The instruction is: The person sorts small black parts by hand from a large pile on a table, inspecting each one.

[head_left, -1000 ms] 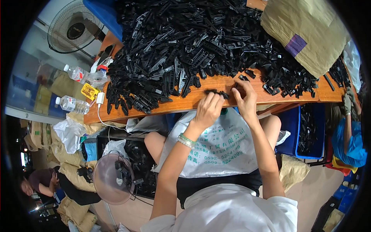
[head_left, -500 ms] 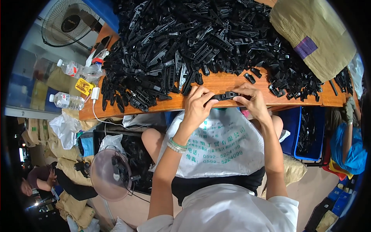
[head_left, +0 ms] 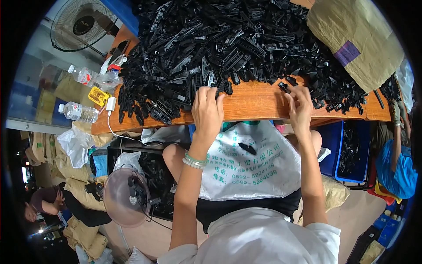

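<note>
My left hand (head_left: 208,108) is at the near edge of a heap of black plastic parts (head_left: 237,39) on the wooden table. Its fingers reach onto the parts with the thumb apart, and the fingertips are partly hidden. My right hand (head_left: 300,108) is farther right with bent fingers and thumb apart, beside a small black clip-like piece (head_left: 284,87). I see nothing held in it. One black plastic part (head_left: 248,148) rests or drops over the white woven sack (head_left: 246,176) across my lap; I cannot tell which.
On the left are plastic bottles (head_left: 79,112), a yellow box (head_left: 97,95), a white charger with cable (head_left: 111,104) and a fan (head_left: 83,25). A blue bin (head_left: 329,149) stands right of my lap, a brown sack (head_left: 360,39) lies at upper right, and a gloved hand (head_left: 395,112) shows at far right.
Both hands have let go of the black plastic part they held together, now seen over the sack. My left hand moved left to the heap, my right hand right toward the small pieces.
</note>
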`<state>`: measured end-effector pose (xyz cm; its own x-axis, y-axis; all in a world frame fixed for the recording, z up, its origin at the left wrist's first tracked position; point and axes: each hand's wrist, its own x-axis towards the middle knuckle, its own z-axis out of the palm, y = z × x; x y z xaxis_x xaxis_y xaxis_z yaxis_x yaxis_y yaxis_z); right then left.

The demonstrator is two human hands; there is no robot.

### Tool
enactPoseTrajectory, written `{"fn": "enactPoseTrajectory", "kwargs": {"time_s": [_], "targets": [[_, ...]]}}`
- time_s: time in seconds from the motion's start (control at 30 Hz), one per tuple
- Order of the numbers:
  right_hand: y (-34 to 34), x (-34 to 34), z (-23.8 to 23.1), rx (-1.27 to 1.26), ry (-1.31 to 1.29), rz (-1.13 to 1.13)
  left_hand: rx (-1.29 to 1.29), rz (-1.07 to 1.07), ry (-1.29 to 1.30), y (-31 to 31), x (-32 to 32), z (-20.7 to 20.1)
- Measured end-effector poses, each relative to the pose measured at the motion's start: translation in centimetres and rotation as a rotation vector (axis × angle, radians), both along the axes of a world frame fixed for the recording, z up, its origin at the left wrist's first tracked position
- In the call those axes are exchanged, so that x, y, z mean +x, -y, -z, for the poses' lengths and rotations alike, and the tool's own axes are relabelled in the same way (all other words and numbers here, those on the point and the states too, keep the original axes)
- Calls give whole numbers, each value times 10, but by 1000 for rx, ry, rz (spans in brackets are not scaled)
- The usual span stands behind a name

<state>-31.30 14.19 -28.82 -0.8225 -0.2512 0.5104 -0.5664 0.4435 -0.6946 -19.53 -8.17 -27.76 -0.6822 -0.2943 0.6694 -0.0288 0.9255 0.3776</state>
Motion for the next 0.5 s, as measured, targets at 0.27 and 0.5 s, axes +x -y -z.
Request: {"fn": "enactPoseTrajectory", "kwargs": {"time_s": [0.27, 0.5], "targets": [[15, -3, 10, 305, -261, 72, -39, -79, 326, -4, -6, -4], [27, 21, 8, -252, 193, -88, 760, 242, 82, -35, 8, 1]]}}
